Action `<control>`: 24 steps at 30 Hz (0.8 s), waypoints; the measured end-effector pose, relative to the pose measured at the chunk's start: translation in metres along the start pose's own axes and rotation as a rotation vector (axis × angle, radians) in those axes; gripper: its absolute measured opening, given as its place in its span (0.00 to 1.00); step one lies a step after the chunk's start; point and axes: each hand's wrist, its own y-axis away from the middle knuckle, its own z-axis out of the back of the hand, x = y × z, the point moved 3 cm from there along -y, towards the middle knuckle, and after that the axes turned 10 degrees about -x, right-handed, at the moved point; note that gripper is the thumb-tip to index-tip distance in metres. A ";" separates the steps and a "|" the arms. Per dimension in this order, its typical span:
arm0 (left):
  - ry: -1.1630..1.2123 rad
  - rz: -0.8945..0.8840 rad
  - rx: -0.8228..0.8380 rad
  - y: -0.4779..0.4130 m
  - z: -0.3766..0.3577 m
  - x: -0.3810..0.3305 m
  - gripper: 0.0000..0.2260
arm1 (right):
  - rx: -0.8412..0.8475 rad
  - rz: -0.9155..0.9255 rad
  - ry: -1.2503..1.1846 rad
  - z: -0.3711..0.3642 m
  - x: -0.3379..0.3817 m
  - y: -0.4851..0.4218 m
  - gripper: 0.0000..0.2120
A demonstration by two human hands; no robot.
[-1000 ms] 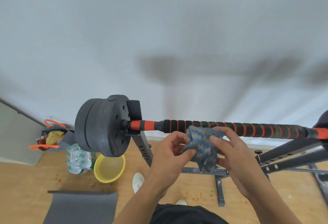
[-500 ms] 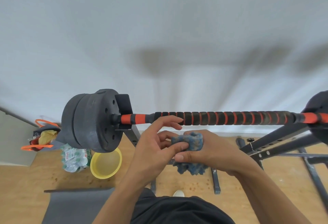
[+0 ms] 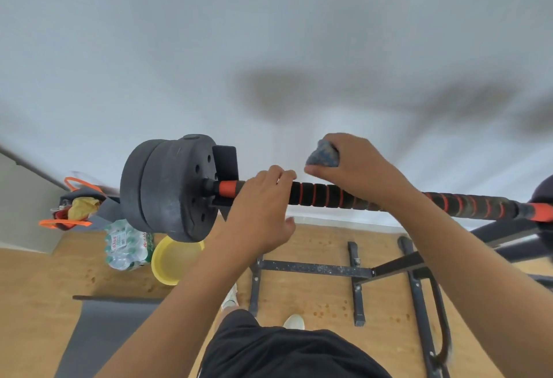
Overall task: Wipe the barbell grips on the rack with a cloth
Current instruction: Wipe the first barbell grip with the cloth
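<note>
A pale wall fills the upper frame over a wood floor (image 3: 314,294), with a grey mat (image 3: 98,335) at lower left. At far left sits a bag (image 3: 74,207) with orange handles, then a pack of bottles (image 3: 127,244) and a yellow bowl (image 3: 175,259) on the floor.

Above the bowl hang the black plates (image 3: 167,187) at the bar's left end, next to the rack's upright hook (image 3: 225,160). The bar (image 3: 320,195) runs from centre left to the right edge, its foam grip black with orange rings.

The left hand (image 3: 258,213) lies over the bar just right of the orange collar, fingers curled across the top; it seems to rest there rather than clamp, though the underside is hidden. The right hand (image 3: 356,168), upper centre, holds a balled blue cloth (image 3: 323,156) bunched in its fist, above the grip and apparently not pressed on it yet. Below, the rack's feet (image 3: 314,268) spread across the floor.

The cloth looks light, soft and easily squashed, so it should wrap round the grip readily. The foam probably gives a little and drags on fabric; the loaded bar is likely heavy enough to stay put. Best hold: cloth folded round the grip under the palm, the left hand steadying near the collar.
</note>
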 end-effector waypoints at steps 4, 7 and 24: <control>-0.227 0.037 -0.136 -0.011 -0.032 0.005 0.18 | 0.146 0.076 0.173 -0.028 -0.011 -0.021 0.16; -0.249 0.017 -0.298 -0.015 -0.045 0.008 0.17 | 0.239 0.074 0.206 -0.034 -0.008 -0.020 0.16; -0.130 0.126 0.429 -0.066 -0.019 0.017 0.16 | 0.084 0.429 0.398 -0.024 0.013 0.030 0.11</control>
